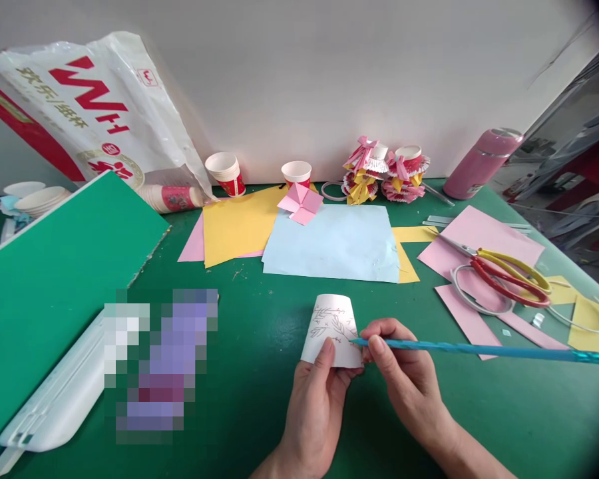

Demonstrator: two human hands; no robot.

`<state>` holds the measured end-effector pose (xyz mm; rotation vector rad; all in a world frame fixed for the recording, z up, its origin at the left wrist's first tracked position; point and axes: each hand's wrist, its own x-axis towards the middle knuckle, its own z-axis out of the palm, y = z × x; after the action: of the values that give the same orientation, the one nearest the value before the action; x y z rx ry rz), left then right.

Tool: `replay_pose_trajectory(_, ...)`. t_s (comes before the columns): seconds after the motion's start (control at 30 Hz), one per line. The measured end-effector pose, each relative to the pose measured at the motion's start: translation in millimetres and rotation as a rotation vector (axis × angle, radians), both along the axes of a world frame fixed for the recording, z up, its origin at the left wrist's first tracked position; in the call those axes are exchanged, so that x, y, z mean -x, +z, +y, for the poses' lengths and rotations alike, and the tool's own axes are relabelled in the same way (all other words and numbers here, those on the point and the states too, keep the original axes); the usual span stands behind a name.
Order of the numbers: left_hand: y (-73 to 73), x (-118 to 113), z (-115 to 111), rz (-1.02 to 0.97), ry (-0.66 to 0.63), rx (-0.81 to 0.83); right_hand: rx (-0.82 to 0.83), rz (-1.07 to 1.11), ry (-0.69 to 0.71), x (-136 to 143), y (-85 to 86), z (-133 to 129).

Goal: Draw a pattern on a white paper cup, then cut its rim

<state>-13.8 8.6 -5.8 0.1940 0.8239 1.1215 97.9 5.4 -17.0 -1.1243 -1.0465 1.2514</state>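
In the middle foreground, my left hand (314, 406) grips a white paper cup (324, 342), its thumb pressed on the front. Thin dark lines of leafy twigs cover the cup's side, and its wider end points toward me. My right hand (409, 379) pinches a long blue pencil (454, 347) near the tip, which meets the cup's right side. The pencil's far end reaches out to the right edge of the view. Some fingers of both hands are hidden behind the cup.
Blue paper (329, 249) and yellow paper (239, 226) lie beyond my hands, with a folded pink paper (302, 203) on top. Scissors (509, 273) rest at right. Decorated cups (404, 176) and a pink flask (482, 163) stand behind. A green board (64, 259) leans left.
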Motion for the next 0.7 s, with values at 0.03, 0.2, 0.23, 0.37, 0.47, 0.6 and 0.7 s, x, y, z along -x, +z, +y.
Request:
replay_pose_trajectory(0.03, -0.4, -0.1, 0.1, -0.005, -0.006, -0.009, -0.005, -0.007, 0.012, -0.1, 0.3, 0.3)
replay_pose_trajectory(0.2, -1.9, 0.9, -0.5, 0.008, -0.021, -0.007, 0.0, -0.089, 0.039, 0.6, -0.4, 2.4)
replay_pose_trajectory(0.23, -2.0, 1.1, -0.6, 0.015, -0.027, -0.007, 0.004, -0.087, 0.039, 1.2, -0.8, 2.8)
replay_pose_trajectory(0.37, -2.7, 1.2, -1.2, 0.03, -0.032, -0.012, 0.006, -0.078, 0.027, 3.3, -3.2, 4.0)
replay_pose_trajectory(0.47, -3.3, 0.6, -1.8, 0.03, -0.022, -0.003, -0.009, -0.104, 0.014, 3.4, -4.3, 4.8)
replay_pose_trajectory(0.6, -3.1, -0.2, -2.0, 0.043, -0.006, 0.032, -0.031, -0.147, 0.019, 2.3, -3.4, 5.8)
replay_pose_trajectory(0.7, -2.4, -0.4, -1.5, 0.047, 0.003, 0.048, -0.051, -0.18, 0.021, 2.1, -2.5, 5.8)
